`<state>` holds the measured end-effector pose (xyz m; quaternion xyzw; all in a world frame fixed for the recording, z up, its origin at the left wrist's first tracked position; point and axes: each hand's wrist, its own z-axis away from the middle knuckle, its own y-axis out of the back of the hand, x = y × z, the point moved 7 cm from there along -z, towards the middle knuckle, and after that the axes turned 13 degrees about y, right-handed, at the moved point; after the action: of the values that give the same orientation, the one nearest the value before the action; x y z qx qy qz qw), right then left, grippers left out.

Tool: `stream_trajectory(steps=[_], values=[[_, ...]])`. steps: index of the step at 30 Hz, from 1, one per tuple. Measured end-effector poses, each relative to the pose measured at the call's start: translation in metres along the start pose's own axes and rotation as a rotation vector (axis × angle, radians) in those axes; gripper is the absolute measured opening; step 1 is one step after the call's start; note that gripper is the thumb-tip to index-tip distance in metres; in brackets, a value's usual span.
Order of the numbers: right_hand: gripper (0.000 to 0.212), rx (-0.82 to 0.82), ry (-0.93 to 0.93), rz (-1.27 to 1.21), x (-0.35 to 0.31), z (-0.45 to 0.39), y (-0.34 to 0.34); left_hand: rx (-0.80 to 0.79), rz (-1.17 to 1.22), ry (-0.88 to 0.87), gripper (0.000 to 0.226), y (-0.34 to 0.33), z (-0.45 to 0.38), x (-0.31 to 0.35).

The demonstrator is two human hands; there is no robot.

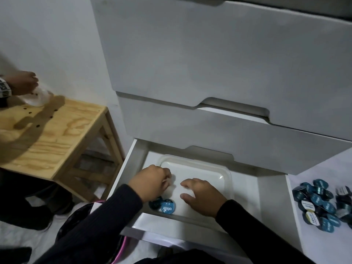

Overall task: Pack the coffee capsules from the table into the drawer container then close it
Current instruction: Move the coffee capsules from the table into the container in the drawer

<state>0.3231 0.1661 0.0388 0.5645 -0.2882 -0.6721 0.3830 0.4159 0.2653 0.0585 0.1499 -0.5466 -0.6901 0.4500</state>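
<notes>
Coffee capsules (322, 203) heaped on white surface (323, 168), open drawer (270, 206), wooden stool (57, 134)

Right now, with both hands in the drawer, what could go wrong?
1. The capsule pile lies right of the drawer; a sleeve could scatter it.
2. The container sits partly under the closed drawer above, so filling its back may be awkward.
3. Two capsules sit by the left hand; it could knock them.

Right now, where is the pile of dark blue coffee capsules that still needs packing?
In the head view, the pile of dark blue coffee capsules lies far right on a white surface, just outside the open white drawer, right of the clear plastic container.
</notes>
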Motion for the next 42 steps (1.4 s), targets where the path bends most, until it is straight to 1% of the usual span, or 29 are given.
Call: stream_trajectory(steps=[3, 5, 7, 9, 13, 17, 20, 24, 27, 28, 30, 31, 34, 36, 39, 42], values=[[0.041, 0.327, 0.05, 0.272, -0.014, 0.018, 0.026, 0.199, 0.075, 0.038, 0.034, 0.01, 0.015, 0.017], [0.037, 0.5, 0.068, 0.347, -0.022, 0.032, 0.037, 0.328, 0.144, 0.054, 0.037, 0.016, 0.028, 0.03], [0.036, 0.549, 0.046, 0.35, -0.025, 0.044, 0.043, 0.408, 0.211, 0.063, 0.037, 0.017, 0.039, 0.043], [0.037, 0.575, 0.012, 0.363, -0.025, 0.058, 0.051, 0.438, 0.24, 0.066, 0.038, 0.015, 0.047, 0.057], [0.04, 0.58, -0.043, 0.357, -0.014, 0.089, 0.064, 0.417, 0.24, 0.023, 0.042, 0.005, 0.059, 0.096], [0.04, 0.618, -0.111, 0.335, 0.017, 0.134, 0.08, 0.362, 0.249, -0.011, 0.044, -0.013, 0.066, 0.143], [0.04, 0.618, -0.166, 0.317, 0.052, 0.176, 0.09, 0.337, 0.265, -0.046, 0.04, -0.027, 0.069, 0.185], [0.032, 0.634, -0.203, 0.272, 0.102, 0.238, 0.104, 0.37, 0.36, -0.122, 0.037, -0.044, 0.074, 0.255], [0.031, 0.633, -0.216, 0.273, 0.144, 0.28, 0.11, 0.352, 0.382, -0.235, 0.034, -0.063, 0.077, 0.312], [0.031, 0.626, -0.226, 0.277, 0.159, 0.293, 0.11, 0.387, 0.401, -0.283, 0.035, -0.07, 0.079, 0.329], [0.03, 0.597, -0.262, 0.262, 0.189, 0.314, 0.109, 0.425, 0.46, -0.334, 0.028, -0.087, 0.083, 0.358], [0.029, 0.581, -0.278, 0.26, 0.203, 0.323, 0.107, 0.413, 0.489, -0.334, 0.025, -0.095, 0.084, 0.37], [0.031, 0.498, -0.313, 0.217, 0.242, 0.338, 0.098, 0.287, 0.512, -0.292, 0.028, -0.13, 0.079, 0.4], [0.034, 0.456, -0.32, 0.171, 0.264, 0.342, 0.092, 0.189, 0.518, -0.199, 0.032, -0.154, 0.069, 0.409], [0.035, 0.411, -0.35, 0.045, 0.289, 0.34, 0.082, 0.143, 0.537, -0.087, 0.032, -0.177, 0.052, 0.416], [0.031, 0.394, -0.37, -0.058, 0.306, 0.332, 0.075, 0.12, 0.616, 0.047, 0.035, -0.191, 0.034, 0.414]])
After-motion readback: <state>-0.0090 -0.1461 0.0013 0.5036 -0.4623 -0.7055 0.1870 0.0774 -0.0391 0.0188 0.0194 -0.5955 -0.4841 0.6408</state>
